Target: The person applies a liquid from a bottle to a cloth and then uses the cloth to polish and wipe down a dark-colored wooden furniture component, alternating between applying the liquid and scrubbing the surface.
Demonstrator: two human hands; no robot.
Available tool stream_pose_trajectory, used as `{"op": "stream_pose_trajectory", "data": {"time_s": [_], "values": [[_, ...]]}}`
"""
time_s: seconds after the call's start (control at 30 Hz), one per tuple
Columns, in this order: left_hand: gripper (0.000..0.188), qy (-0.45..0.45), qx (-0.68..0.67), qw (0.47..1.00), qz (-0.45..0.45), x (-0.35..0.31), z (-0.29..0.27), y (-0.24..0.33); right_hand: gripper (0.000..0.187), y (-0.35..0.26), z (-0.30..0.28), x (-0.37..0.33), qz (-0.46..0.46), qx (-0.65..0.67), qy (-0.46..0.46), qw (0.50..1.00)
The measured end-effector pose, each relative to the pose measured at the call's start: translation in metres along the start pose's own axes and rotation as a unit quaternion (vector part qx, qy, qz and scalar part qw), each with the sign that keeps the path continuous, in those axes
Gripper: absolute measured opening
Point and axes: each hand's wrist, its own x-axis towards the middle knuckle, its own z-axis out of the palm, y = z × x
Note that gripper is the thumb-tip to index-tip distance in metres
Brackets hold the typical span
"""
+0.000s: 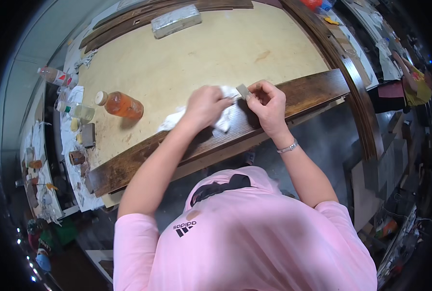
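A long dark-brown wooden board (313,95) lies along the near edge of the table, its stained surface showing wood grain. My left hand (207,105) is closed on a crumpled white cloth (221,121) resting on the board; the fingers are slightly blurred. Part of the cloth spreads out to the left behind my wrist. Just to the right, my right hand (268,103) pinches a small grey block (243,91) between thumb and fingers, above the board. The block looks like a sanding pad, and its end comes close to the cloth.
On the left stand a bottle of orange liquid (124,105), a bottle of clear liquid (79,111) and a dark grey block (88,135). A wrapped silvery brick-shaped block (176,22) sits at the far side. Dark boards (356,97) line the right edge; a co-worker (417,85) stands beyond.
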Motion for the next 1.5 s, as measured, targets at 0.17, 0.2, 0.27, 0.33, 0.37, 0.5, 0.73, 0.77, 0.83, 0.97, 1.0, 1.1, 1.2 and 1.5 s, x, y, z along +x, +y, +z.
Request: {"op": "stream_pose_trajectory", "data": {"time_s": [0.17, 0.2, 0.27, 0.33, 0.37, 0.5, 0.73, 0.77, 0.83, 0.97, 1.0, 1.1, 1.2, 1.5], "values": [[0.017, -0.006, -0.029, 0.998, 0.052, 0.005, 0.017, -0.008, 0.008, 0.000, -0.010, -0.005, -0.019, 0.065, 0.067, 0.995], [0.020, -0.007, -0.081, 0.996, 0.038, -0.004, 0.010, -0.013, 0.007, -0.003, -0.011, -0.005, -0.003, 0.083, 0.086, 0.993], [0.025, -0.007, -0.159, 0.987, 0.038, -0.015, 0.005, -0.039, 0.008, -0.006, -0.010, -0.004, -0.012, 0.057, 0.096, 0.994], [0.025, -0.020, -0.146, 0.989, 0.017, -0.002, 0.009, -0.029, 0.009, -0.007, -0.007, -0.001, -0.029, 0.012, 0.077, 0.997], [0.025, -0.020, -0.134, 0.991, -0.017, 0.005, 0.012, -0.022, 0.010, -0.005, -0.004, -0.001, -0.025, 0.005, 0.072, 0.997], [0.027, -0.004, -0.107, 0.994, 0.020, 0.024, 0.020, 0.019, 0.008, -0.012, -0.021, -0.005, -0.022, 0.107, 0.064, 0.992], [0.014, -0.042, -0.246, 0.967, -0.058, 0.006, 0.013, 0.010, 0.012, -0.013, -0.179, 0.013, 0.007, 0.102, -0.058, 0.993], [0.014, -0.044, -0.242, 0.967, -0.059, 0.014, 0.012, 0.023, 0.012, -0.008, -0.189, 0.017, 0.008, 0.106, -0.056, 0.993], [0.017, -0.077, -0.258, 0.960, -0.078, 0.029, 0.017, 0.054, 0.015, -0.002, -0.209, 0.018, 0.036, -0.005, -0.131, 0.991], [0.012, -0.114, -0.211, 0.971, -0.010, 0.098, 0.051, 0.122, 0.017, 0.005, -0.210, 0.019, -0.065, -0.048, -0.136, 0.987], [0.012, -0.116, -0.208, 0.971, -0.013, 0.117, 0.060, 0.134, 0.018, 0.007, -0.208, 0.020, -0.070, -0.049, -0.138, 0.987], [0.015, -0.177, -0.171, 0.969, 0.025, 0.172, 0.089, 0.177, 0.018, 0.006, -0.207, 0.023, -0.097, -0.061, -0.137, 0.984], [0.018, -0.190, -0.129, 0.971, 0.074, 0.224, 0.123, 0.228, 0.018, 0.009, -0.209, 0.024, -0.113, -0.058, -0.132, 0.983], [0.019, -0.122, 0.086, 0.974, 0.172, 0.272, 0.169, 0.278, 0.020, 0.013, -0.207, 0.021, -0.137, -0.064, -0.101, 0.983]]}}
